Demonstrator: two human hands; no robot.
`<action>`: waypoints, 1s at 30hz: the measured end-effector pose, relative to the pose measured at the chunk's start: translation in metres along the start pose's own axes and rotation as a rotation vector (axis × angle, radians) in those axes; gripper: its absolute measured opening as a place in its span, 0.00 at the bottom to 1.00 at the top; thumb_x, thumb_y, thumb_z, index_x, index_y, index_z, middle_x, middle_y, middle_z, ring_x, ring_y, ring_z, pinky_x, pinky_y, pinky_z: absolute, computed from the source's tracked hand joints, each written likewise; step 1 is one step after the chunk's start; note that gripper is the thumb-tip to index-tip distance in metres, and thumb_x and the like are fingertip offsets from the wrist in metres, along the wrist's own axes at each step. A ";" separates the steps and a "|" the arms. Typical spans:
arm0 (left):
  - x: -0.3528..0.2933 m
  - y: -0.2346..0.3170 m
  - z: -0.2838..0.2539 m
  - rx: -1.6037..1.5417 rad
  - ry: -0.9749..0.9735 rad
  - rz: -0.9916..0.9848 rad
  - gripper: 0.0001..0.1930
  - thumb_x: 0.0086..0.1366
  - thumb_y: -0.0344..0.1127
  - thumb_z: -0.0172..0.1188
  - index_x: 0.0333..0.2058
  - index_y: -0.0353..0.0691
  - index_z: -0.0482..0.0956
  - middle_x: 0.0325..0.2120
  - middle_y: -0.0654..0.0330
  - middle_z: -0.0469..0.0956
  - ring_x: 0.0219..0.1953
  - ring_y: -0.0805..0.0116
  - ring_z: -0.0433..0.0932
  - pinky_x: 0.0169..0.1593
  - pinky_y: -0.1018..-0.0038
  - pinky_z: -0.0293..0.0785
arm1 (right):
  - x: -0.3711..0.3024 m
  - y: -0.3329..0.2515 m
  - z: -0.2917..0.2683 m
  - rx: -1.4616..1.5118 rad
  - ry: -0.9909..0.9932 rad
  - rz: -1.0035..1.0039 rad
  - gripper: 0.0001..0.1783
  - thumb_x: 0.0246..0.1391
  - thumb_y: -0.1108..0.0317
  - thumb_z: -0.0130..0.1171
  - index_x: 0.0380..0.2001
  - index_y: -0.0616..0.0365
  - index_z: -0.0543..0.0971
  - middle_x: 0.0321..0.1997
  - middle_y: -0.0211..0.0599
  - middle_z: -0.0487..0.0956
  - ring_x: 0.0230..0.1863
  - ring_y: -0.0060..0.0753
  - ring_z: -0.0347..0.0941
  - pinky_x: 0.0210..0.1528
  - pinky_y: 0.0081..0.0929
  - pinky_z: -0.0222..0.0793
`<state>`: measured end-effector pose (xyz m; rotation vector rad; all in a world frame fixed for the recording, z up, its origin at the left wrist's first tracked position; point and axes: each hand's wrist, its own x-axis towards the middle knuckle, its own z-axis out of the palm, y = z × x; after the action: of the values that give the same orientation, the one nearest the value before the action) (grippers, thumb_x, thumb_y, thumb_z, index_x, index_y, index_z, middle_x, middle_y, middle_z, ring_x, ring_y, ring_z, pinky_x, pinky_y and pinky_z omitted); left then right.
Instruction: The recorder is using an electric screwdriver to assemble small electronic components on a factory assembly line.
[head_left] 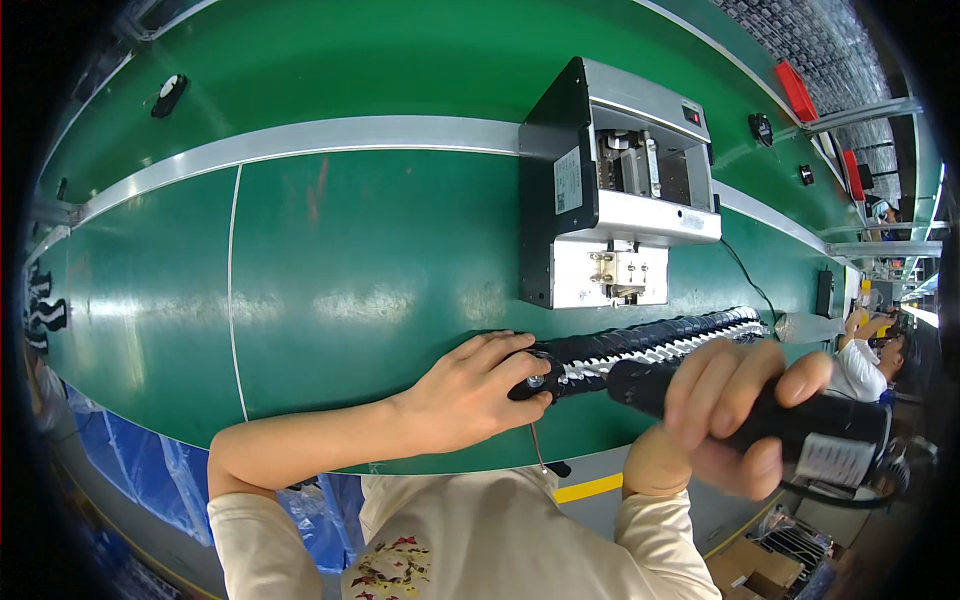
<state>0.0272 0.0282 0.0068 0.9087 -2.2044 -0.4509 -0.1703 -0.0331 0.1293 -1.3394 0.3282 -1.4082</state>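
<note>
My left hand (475, 392) rests on the green bench, its fingers curled round a small black part (543, 378) with a metal screw-like spot. A thin reddish wire (536, 445) hangs from beside that part over the bench edge. From there a long row of black pieces with white edges (660, 345) runs to the right; whether the held part joins it, I cannot tell. My right hand (735, 412), slightly blurred, is wrapped round a black corded electric screwdriver (848, 430) with a white label. The tool's narrower end points left, above the row. Its tip is hard to make out.
A metal bench machine (615, 215) with a black side panel and red switch stands beyond the row. A clear plastic bag (808, 328) lies at the row's right end. Small black parts (762, 129) sit on the far bench. Another person (868, 365) works at the right.
</note>
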 end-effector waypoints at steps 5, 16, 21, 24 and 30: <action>-0.001 0.001 -0.001 -0.009 0.002 -0.015 0.13 0.50 0.33 0.63 0.37 0.48 0.83 0.43 0.56 0.75 0.50 0.51 0.76 0.49 0.60 0.77 | -0.009 0.021 0.008 -0.036 -0.066 -0.008 0.22 0.51 0.66 0.63 0.45 0.57 0.63 0.24 0.35 0.70 0.14 0.26 0.65 0.17 0.27 0.67; 0.000 0.000 -0.001 -0.028 0.003 -0.020 0.14 0.49 0.34 0.61 0.38 0.48 0.82 0.44 0.57 0.75 0.52 0.51 0.75 0.52 0.60 0.76 | -0.012 0.022 0.017 -0.116 -0.108 0.122 0.21 0.45 0.74 0.69 0.38 0.57 0.67 0.23 0.37 0.74 0.19 0.32 0.71 0.23 0.31 0.72; 0.000 -0.001 -0.001 -0.019 0.000 -0.025 0.13 0.49 0.34 0.61 0.37 0.48 0.83 0.43 0.57 0.75 0.51 0.51 0.75 0.52 0.60 0.76 | -0.016 0.028 0.013 -0.137 -0.165 0.091 0.22 0.42 0.76 0.69 0.38 0.57 0.67 0.23 0.37 0.75 0.18 0.32 0.72 0.23 0.32 0.73; -0.001 0.000 -0.002 -0.006 -0.009 -0.028 0.11 0.51 0.34 0.61 0.35 0.48 0.82 0.43 0.57 0.75 0.51 0.51 0.75 0.52 0.60 0.75 | -0.014 0.032 0.007 -0.129 -0.245 0.076 0.24 0.42 0.75 0.70 0.39 0.57 0.67 0.22 0.37 0.75 0.17 0.32 0.73 0.22 0.33 0.74; 0.000 -0.001 0.000 0.002 -0.025 -0.007 0.11 0.52 0.33 0.61 0.36 0.48 0.82 0.44 0.57 0.74 0.52 0.51 0.74 0.53 0.61 0.75 | 0.003 0.008 -0.009 0.037 -0.083 -0.057 0.25 0.49 0.70 0.67 0.47 0.55 0.66 0.23 0.35 0.72 0.18 0.32 0.72 0.22 0.33 0.72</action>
<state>0.0275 0.0275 0.0066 0.9161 -2.2250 -0.4659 -0.1727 -0.0422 0.1214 -1.3818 0.2099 -1.3949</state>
